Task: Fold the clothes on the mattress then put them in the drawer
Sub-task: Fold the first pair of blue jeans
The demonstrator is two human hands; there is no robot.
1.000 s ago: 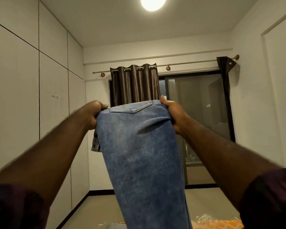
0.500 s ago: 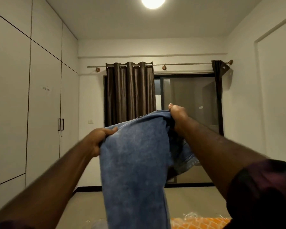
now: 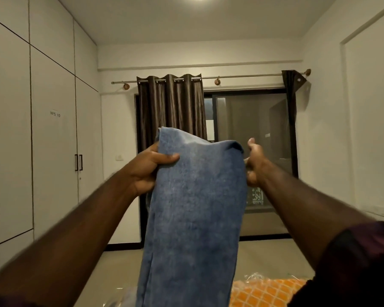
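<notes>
Behind the raised jeans [image 3: 193, 207] hangs a curtain [image 3: 171, 111] (partly hidden).

A bedroom in a home: floor-to-ceiling white wardrobe doors [image 3: 53, 151] with paired black handles [image 3: 78, 162] line the left wall. A dark brown curtain [image 3: 171, 111] hangs from a metal rod [image 3: 242, 76] beside a sliding glass door [image 3: 253, 134]. An orange-patterned mattress [image 3: 266, 291] in clear plastic wrap lies low over the pale floor [image 3: 275, 251].
</notes>
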